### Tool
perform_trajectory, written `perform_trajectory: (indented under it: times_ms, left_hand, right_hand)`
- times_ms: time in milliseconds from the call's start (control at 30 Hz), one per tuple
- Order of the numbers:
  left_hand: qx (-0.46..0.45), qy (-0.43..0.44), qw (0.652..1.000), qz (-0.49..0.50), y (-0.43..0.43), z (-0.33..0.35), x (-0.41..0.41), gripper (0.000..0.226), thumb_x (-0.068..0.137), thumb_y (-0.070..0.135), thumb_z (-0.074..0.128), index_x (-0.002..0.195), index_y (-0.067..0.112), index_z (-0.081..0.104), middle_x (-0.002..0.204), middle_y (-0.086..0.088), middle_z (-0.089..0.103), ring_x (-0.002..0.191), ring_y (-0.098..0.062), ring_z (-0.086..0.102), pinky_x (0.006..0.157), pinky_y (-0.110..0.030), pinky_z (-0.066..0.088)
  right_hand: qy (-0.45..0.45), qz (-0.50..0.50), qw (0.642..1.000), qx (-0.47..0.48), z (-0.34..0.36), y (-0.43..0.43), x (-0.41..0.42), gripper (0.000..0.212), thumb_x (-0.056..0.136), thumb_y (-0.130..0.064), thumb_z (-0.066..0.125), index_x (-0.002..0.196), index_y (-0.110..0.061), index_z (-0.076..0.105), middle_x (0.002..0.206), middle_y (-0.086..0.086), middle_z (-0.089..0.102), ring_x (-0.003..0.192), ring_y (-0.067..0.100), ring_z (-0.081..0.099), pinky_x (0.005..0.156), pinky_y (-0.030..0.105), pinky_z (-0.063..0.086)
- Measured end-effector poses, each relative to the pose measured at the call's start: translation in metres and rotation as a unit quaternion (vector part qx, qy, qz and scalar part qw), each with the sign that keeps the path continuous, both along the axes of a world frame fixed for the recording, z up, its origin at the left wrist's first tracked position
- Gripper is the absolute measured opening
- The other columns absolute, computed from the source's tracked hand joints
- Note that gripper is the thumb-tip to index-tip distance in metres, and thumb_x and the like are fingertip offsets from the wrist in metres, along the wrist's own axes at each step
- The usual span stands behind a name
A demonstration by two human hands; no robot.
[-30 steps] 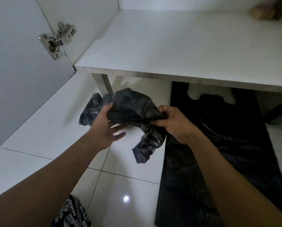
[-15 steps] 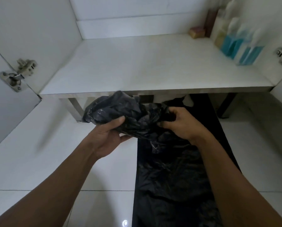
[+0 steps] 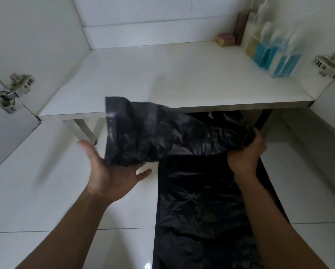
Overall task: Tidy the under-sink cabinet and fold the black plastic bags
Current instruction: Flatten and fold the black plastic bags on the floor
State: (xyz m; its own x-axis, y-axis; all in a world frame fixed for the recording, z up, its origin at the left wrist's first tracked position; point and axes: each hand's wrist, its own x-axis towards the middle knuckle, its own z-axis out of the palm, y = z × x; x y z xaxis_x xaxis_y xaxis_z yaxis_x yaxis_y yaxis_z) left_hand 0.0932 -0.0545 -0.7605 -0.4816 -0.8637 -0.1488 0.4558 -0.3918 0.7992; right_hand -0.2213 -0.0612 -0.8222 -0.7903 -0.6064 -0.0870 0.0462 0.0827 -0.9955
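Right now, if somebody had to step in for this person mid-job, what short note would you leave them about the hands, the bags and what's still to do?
The left hand is open, palm up, under the left end of the black bag held in the air.
The right hand grips that bag's bunched right end.
A second black bag lies flat on the floor tiles, its far end under the cabinet base.
Done: the bottles and a small box stand at the cabinet's right rear.
Left: neither bag looks folded yet.
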Motion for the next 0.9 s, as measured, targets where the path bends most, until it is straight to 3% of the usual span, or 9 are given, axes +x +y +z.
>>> perform_trajectory:
  times_ms: [67,167,300,400,533,600,667,733,900]
  left_hand:
    - [-0.021,-0.179,0.983,-0.019,0.005,-0.005,-0.007,0.048,0.089,0.037,0.069,0.134,0.024,0.06,0.132,-0.004,0.067,0.13,-0.031,0.056,0.101,-0.047,0.045]
    - [-0.037,-0.293,0.954,0.051,0.021,-0.016,-0.03,0.05,0.069,0.012,0.081,0.118,0.003,0.07,0.107,-0.011,0.076,0.102,-0.031,0.071,0.078,-0.035,0.058]
    - [-0.012,-0.314,0.949,0.033,0.041,-0.03,-0.046,0.077,0.058,0.041,0.096,0.126,0.02,0.066,0.114,0.004,0.075,0.107,-0.019,0.071,0.093,-0.041,0.057]
    - [0.104,-0.29,0.951,-0.011,0.043,-0.034,-0.044,0.086,0.064,0.096,0.046,0.126,0.04,0.065,0.122,0.01,0.071,0.118,-0.02,0.065,0.106,-0.055,0.045]
    - [0.174,-0.293,0.938,-0.066,0.028,-0.037,-0.024,0.11,0.047,0.109,0.027,0.121,0.04,0.071,0.125,0.003,0.071,0.123,-0.028,0.061,0.106,-0.062,0.041]
    - [0.183,-0.309,0.93,-0.076,0.024,-0.031,-0.021,0.09,0.064,0.097,0.048,0.121,0.033,0.072,0.121,-0.001,0.073,0.119,-0.029,0.064,0.102,-0.058,0.046]
    - [0.162,-0.344,0.923,-0.05,0.025,-0.025,-0.024,0.053,0.081,0.057,0.072,0.12,0.022,0.072,0.111,-0.003,0.076,0.111,-0.027,0.069,0.101,-0.054,0.05]
    - [0.133,-0.355,0.925,-0.035,0.025,-0.026,-0.026,0.038,0.084,0.021,0.076,0.121,0.016,0.07,0.111,-0.006,0.076,0.109,-0.027,0.07,0.102,-0.052,0.051]
    - [0.22,-0.185,0.955,0.065,0.036,-0.038,-0.043,0.035,0.087,-0.004,0.064,0.122,0.001,0.067,0.118,-0.018,0.072,0.109,-0.035,0.069,0.089,-0.046,0.059]
  right_hand:
    - [-0.212,0.002,0.977,0.037,0.004,0.006,-0.002,0.026,0.093,-0.016,0.055,0.119,-0.014,0.054,0.109,0.012,0.06,0.086,0.022,0.056,0.071,0.035,0.054]
    - [-0.415,0.099,0.9,0.093,0.012,0.026,-0.009,0.057,0.085,-0.073,0.044,0.123,-0.03,0.049,0.11,0.008,0.055,0.1,0.03,0.055,0.09,0.055,0.048]
    - [-0.254,0.243,0.907,0.233,0.007,0.046,0.0,0.105,0.048,-0.087,0.07,0.138,-0.04,0.043,0.13,0.003,0.051,0.107,0.034,0.059,0.08,0.061,0.052]
    - [-0.145,0.249,0.92,0.267,-0.005,0.047,-0.001,0.103,0.055,-0.056,0.089,0.143,-0.031,0.042,0.128,0.0,0.06,0.104,0.028,0.063,0.07,0.046,0.058]
    - [-0.022,0.265,0.925,0.272,-0.015,0.044,0.001,0.085,0.07,-0.03,0.087,0.141,-0.023,0.039,0.126,0.003,0.059,0.103,0.026,0.061,0.061,0.039,0.058]
    - [0.056,0.264,0.927,0.26,-0.019,0.042,0.003,0.068,0.079,-0.017,0.076,0.137,-0.018,0.041,0.111,0.008,0.063,0.094,0.027,0.064,0.062,0.043,0.059]
    - [0.117,0.248,0.932,0.238,-0.02,0.036,0.001,0.056,0.087,-0.009,0.062,0.139,-0.009,0.041,0.102,0.011,0.066,0.09,0.028,0.064,0.081,0.048,0.058]
    - [0.136,0.227,0.942,0.205,-0.009,0.03,-0.002,0.054,0.093,-0.012,0.056,0.144,-0.009,0.039,0.121,0.011,0.063,0.106,0.027,0.061,0.096,0.035,0.048]
    - [-0.109,0.301,0.923,0.212,0.007,0.033,-0.01,0.117,0.058,-0.081,0.073,0.153,-0.029,0.028,0.147,-0.004,0.045,0.128,0.023,0.05,0.109,0.043,0.041]
